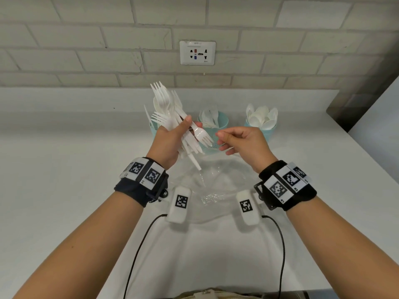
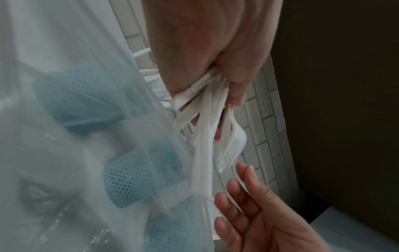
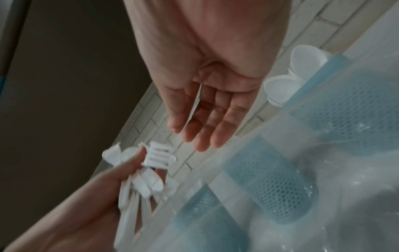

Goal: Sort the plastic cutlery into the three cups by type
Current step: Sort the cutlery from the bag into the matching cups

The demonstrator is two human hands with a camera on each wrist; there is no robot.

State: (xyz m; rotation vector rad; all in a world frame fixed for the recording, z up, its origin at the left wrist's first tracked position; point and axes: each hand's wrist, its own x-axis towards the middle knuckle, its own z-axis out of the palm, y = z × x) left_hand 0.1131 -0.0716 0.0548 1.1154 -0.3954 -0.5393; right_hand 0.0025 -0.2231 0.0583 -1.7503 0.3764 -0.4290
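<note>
My left hand (image 1: 172,139) grips a bundle of white plastic forks (image 1: 166,104) above the counter, most tines pointing up and away. One fork (image 1: 203,135) in the bundle is reversed, with its tines toward my right hand (image 1: 235,141). That hand hovers just right of those tines, fingers relaxed and empty. Three light-blue mesh cups stand behind: the left cup (image 1: 152,129) is mostly hidden by the bundle, the middle cup (image 1: 222,124) holds knives, and the right cup (image 1: 267,131) holds spoons (image 1: 261,116). The left wrist view shows the gripped handles (image 2: 205,136); the right wrist view shows my open palm (image 3: 211,110).
A crumpled clear plastic bag (image 1: 218,182) lies on the white counter (image 1: 64,158) under my hands. A brick wall with a socket plate (image 1: 197,52) rises behind the cups. A dark panel (image 1: 362,100) stands at the right.
</note>
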